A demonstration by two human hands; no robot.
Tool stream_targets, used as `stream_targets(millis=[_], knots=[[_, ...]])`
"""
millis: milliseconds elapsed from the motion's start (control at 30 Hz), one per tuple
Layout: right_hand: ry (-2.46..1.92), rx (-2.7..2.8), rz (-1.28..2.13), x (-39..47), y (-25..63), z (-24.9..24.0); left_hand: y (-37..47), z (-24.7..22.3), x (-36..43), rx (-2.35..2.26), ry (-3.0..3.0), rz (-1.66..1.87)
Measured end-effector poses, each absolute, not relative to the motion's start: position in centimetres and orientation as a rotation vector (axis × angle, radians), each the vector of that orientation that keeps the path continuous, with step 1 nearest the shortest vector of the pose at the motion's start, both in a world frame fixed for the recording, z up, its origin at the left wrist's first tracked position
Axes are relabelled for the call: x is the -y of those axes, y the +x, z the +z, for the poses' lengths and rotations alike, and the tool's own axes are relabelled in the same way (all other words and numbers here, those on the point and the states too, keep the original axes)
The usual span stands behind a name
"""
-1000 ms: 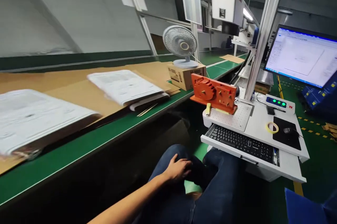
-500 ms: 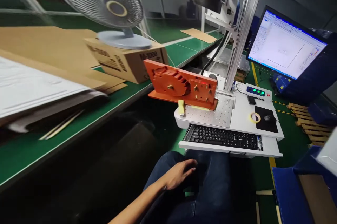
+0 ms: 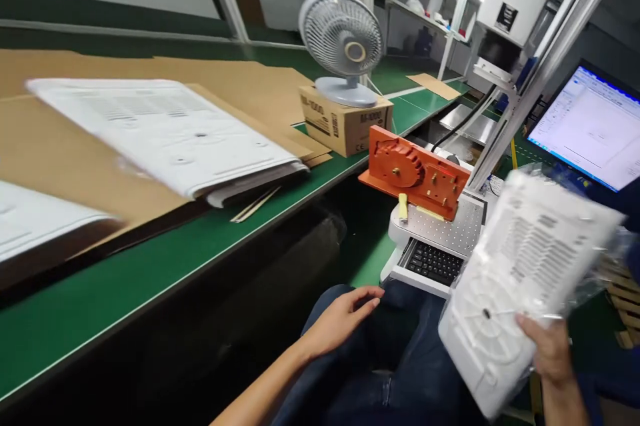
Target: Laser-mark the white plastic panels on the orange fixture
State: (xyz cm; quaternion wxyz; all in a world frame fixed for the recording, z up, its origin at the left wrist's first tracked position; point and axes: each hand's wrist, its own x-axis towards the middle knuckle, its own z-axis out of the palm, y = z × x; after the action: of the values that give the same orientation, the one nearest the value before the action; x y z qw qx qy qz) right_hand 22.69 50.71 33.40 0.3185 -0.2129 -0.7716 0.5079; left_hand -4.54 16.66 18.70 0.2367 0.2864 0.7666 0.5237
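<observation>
Right hand (image 3: pixel 547 349): fingers clamped on the lower edge of a white ribbed plastic panel (image 3: pixel 520 286), bagged in clear film, held tilted above the lap.
Left hand (image 3: pixel 345 316): loosely spread, holding nothing, over the denim thigh.
Nearby: orange geared fixture (image 3: pixel 415 173), black keyboard (image 3: pixel 433 263).

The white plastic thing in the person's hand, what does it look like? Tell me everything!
The white plastic panel is a flat moulded piece with rows of thin vent slots on its upper part and a round grille pattern lower down. It looks blurred and seems to be wrapped in a clear plastic bag. It is tilted, held up over the person's lap in front of the keyboard. The right hand grips its lower edge; the left hand is apart from it.
</observation>
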Motion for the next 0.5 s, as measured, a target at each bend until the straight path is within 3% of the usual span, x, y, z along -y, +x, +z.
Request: stream_targets(millis=[167, 367, 500], knots=[[-0.39, 2.313, 1.708, -43.0, 18.3, 28.4, -5.7, 23.8, -12.9, -2.161, 0.65, 1.844], [-0.377, 2.553, 1.61, -40.9, 18.0, 26.4, -6.8, 32.0, -11.9, -2.221, 0.99, 2.456], [-0.384, 2.665, 1.517, -40.0, 17.4, 27.2, -7.1, 38.5, -12.6, -2.244, 1.529, 2.429]])
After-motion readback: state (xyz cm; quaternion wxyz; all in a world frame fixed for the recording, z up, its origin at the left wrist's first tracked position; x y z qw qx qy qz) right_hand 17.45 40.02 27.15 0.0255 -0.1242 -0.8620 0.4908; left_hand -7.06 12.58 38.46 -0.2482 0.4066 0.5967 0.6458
